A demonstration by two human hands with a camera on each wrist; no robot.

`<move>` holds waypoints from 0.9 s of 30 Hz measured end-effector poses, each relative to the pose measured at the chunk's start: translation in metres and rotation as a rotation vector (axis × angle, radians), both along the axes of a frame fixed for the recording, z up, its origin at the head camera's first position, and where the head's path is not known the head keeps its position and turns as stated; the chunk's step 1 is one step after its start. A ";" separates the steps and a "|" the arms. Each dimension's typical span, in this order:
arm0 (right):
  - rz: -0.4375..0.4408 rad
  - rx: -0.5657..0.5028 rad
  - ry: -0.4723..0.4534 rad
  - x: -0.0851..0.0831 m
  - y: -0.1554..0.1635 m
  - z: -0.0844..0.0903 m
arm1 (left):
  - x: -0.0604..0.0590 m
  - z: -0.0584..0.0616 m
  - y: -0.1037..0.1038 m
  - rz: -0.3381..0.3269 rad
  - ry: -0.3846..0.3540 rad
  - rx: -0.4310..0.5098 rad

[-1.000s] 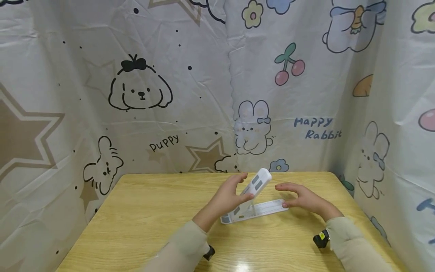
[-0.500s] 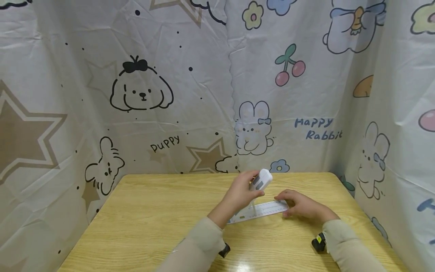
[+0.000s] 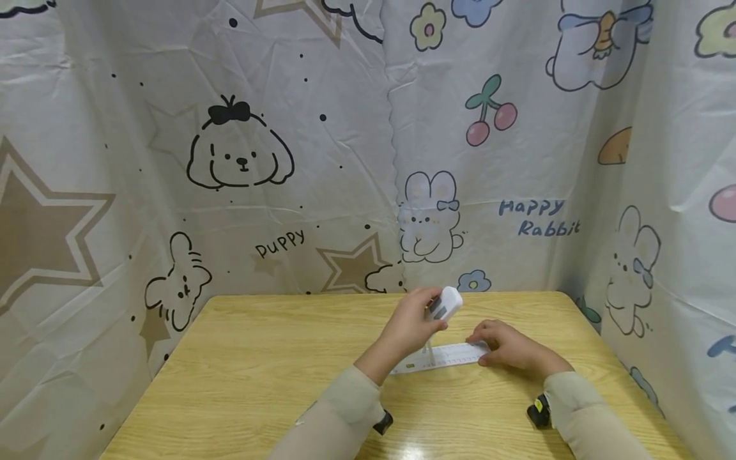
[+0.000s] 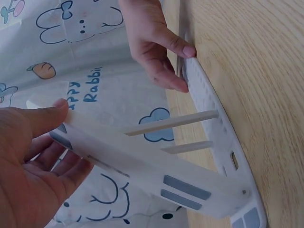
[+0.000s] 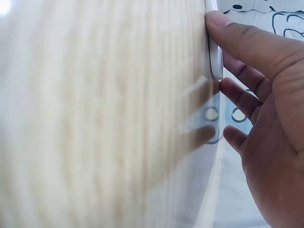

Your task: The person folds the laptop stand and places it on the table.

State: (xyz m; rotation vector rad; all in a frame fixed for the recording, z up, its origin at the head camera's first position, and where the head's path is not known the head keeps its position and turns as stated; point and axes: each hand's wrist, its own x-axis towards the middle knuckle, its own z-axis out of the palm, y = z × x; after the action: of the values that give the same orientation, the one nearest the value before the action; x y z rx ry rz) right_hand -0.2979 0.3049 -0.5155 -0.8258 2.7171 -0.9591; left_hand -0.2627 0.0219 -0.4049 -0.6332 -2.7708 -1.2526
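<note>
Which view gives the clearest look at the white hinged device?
Left wrist: the device shows nearly whole, with both rods and its base visible. Head shows it small, partly behind the left hand; right wrist, only one end.

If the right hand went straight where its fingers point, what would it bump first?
Past the white base the right hand pinches, probably the thin legs between base and raised bar; depth is hard to judge.
</note>
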 end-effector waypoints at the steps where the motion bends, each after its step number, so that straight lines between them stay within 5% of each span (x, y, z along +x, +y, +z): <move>1: 0.001 0.005 0.008 0.001 0.000 0.000 | -0.001 0.000 0.000 -0.008 0.005 -0.002; 11: 0.004 0.135 0.158 0.020 -0.015 0.004 | -0.012 -0.002 -0.012 -0.126 0.045 -0.055; 19: -0.042 0.207 0.156 0.042 -0.036 0.010 | -0.020 0.001 -0.027 -0.259 0.040 -0.075; 23: -0.017 0.231 0.164 0.045 -0.037 0.015 | -0.019 -0.001 -0.029 -0.280 0.065 -0.087; 27: 0.031 0.176 0.074 0.040 -0.021 0.018 | -0.014 -0.007 -0.025 -0.271 0.135 -0.109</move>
State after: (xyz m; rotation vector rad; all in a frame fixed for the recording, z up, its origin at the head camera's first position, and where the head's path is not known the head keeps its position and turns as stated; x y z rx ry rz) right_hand -0.2581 0.2837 -0.4973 -0.8838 2.7918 -0.6843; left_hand -0.2768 -0.0033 -0.4118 -1.0898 -2.7234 -1.0552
